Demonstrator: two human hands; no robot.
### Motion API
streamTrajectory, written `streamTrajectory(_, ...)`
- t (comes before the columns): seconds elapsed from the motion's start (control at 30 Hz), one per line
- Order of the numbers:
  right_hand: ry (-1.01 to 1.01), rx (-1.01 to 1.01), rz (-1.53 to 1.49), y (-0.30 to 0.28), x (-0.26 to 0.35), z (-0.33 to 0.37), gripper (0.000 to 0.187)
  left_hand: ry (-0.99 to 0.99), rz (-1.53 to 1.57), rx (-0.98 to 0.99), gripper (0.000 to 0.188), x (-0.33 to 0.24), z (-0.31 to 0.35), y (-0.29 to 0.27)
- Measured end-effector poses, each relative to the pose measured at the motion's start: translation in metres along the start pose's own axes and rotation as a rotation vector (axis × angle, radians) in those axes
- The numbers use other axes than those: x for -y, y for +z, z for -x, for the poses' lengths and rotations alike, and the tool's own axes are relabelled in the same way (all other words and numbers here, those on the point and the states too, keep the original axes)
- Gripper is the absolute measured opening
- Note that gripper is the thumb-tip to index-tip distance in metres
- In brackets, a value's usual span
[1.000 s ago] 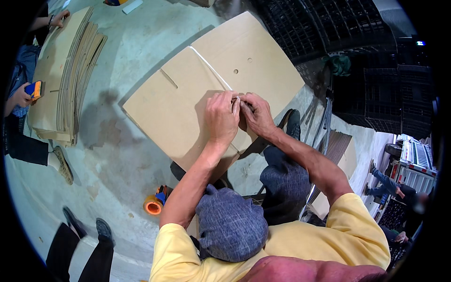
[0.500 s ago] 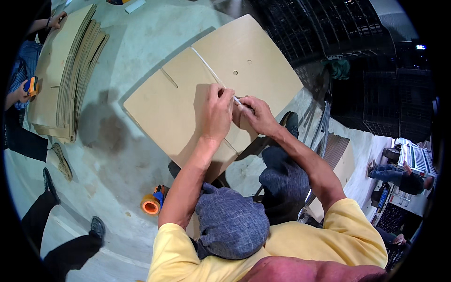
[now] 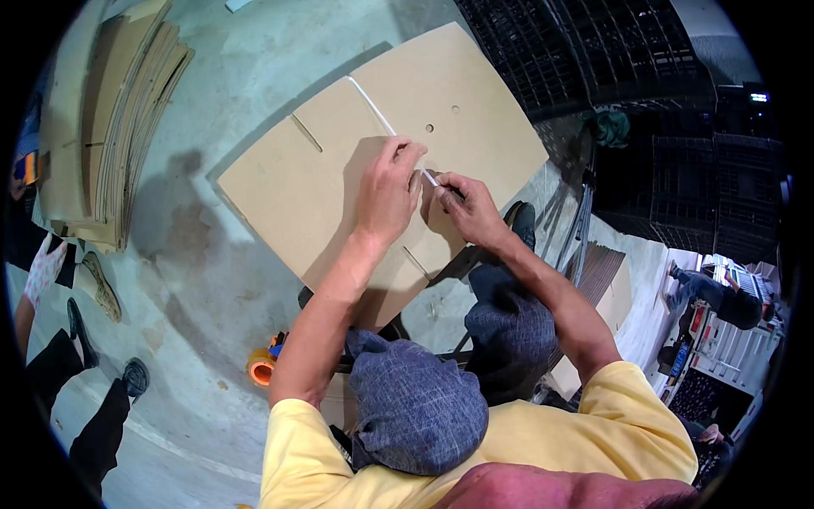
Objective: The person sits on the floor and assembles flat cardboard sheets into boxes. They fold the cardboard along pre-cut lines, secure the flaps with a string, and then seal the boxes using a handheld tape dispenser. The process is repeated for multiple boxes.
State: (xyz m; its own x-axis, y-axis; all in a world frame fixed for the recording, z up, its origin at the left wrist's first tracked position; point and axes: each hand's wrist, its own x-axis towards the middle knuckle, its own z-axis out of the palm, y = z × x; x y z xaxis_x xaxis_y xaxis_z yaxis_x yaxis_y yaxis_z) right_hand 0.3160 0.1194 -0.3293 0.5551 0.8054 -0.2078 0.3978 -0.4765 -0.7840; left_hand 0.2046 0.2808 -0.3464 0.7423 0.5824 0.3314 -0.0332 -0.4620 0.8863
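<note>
Cord point(image 3: 370, 104) runs from the far left edge of the cardboard point(image 3: 496, 97) toward its middle. Right hand point(image 3: 469, 208) pinches the cord between its fingers. Left hand point(image 3: 390, 187) bends its fingers over the cord just beside; whether they pinch cannot be determined.

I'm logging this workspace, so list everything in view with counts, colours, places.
Cardboard panel: one on top, tan, centre
Strap: one, white, across the panel
Left stack: many sheets, tan, far left
Right stack: many sheets, brown, right
Tape roll: one, amber and orange, lower left
Crates: several, black, upper right
Cloth: one, green, by the crates
Poles: several, grey, beside crates
Truck: one, whitish, right edge
Pale object: one, top edge
Orange object: one, left edge
Other people: several, dark clothes, both edges
Left hand: one, bare, at strap
Right hand: one, bare, gripping strap
Shirt: one, yellow, bottom
Legs: two, blue, lower middle
</note>
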Motion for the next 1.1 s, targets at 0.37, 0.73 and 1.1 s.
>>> streamTrajectory(0.37,0.06,0.113,-0.18,-0.007,-0.003,-0.001,0.014,0.036,-0.211,0.048,0.021,-0.008,0.027,0.01)
streamTrajectory(0.73,0.032,0.078,-0.231,-0.005,-0.01,-0.003,0.013,0.118,-0.335,0.16,0.008,-0.005,0.02,0.011)
streamTrajectory(1.1,-0.023,0.043,-0.108,-0.004,-0.013,-0.003,0.017,0.306,-0.41,0.219,0.009,-0.001,0.014,0.009)
